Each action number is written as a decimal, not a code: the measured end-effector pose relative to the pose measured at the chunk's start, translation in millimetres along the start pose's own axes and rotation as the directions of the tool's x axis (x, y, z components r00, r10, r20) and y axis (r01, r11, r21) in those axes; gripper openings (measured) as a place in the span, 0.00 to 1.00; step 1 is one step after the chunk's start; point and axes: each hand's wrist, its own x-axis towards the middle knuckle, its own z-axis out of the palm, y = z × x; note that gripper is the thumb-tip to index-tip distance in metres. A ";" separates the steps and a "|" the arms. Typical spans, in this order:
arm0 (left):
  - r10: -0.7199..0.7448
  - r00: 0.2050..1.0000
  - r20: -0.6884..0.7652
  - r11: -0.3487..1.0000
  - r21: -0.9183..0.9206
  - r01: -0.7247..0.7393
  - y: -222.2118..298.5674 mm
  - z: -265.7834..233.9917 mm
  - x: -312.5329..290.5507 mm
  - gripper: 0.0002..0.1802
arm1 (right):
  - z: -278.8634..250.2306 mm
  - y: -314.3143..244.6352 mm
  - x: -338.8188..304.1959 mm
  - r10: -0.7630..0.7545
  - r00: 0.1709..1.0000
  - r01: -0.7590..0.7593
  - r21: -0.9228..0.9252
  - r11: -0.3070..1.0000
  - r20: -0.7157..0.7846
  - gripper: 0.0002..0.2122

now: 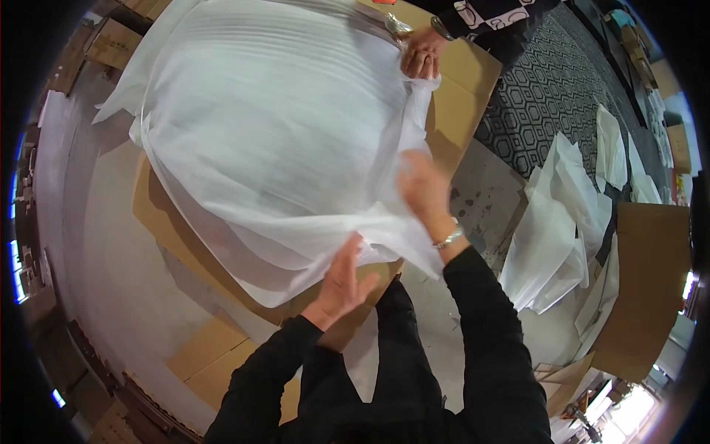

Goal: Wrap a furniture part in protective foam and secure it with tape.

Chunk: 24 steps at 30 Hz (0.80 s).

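Observation:
White foam sheeting (274, 118) covers a large, broad object with a gently bulging top; the object itself is hidden beneath it. Under the bundle lies a sheet of brown cardboard (467, 81). My left hand (342, 285) is at the near edge of the sheeting, fingers stretched out and thumb apart, touching a loose fold. Farther right, my right hand (425, 189) is at the sheeting's right side near the corner; motion smears its fingers. Across from me, another person's hand (423, 55) presses on the gathered sheeting at the far right corner.
Loose white foam sheets (555, 229) lie at the right, beside a dark patterned carpet (555, 70). A tall cardboard panel (642, 288) stands at the far right. Flattened cardboard (214, 355) rests on the floor at lower left. A cardboard box (113, 43) sits at upper left.

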 end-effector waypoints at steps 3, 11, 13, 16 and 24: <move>-0.212 0.977 0.003 0.977 0.004 0.212 6.8 -11.1 17.9 0.39 | -35.6 48.5 -21.2 0.447 0.862 -0.437 0.098 0.894 -0.238 0.12; 0.156 0.939 0.307 0.940 0.245 -0.236 -21.8 15.4 69.3 0.41 | -9.0 11.5 -138.9 0.275 0.578 -0.744 0.634 -0.209 0.768 0.19; 0.082 0.945 0.315 0.983 0.129 -0.129 -43.9 34.3 75.3 0.44 | -5.2 -12.1 -151.2 0.316 0.605 -0.748 0.658 -0.090 0.731 0.19; -0.281 0.914 0.292 0.952 -0.031 0.303 -76.8 45.5 70.6 0.44 | 1.6 -27.0 -165.3 0.366 0.635 -0.721 0.692 -0.035 0.681 0.19; -0.476 0.827 0.297 0.646 -0.520 0.559 -132.2 51.6 61.7 0.38 | 41.3 -42.3 -211.9 0.459 0.666 -0.706 0.695 0.135 0.588 0.21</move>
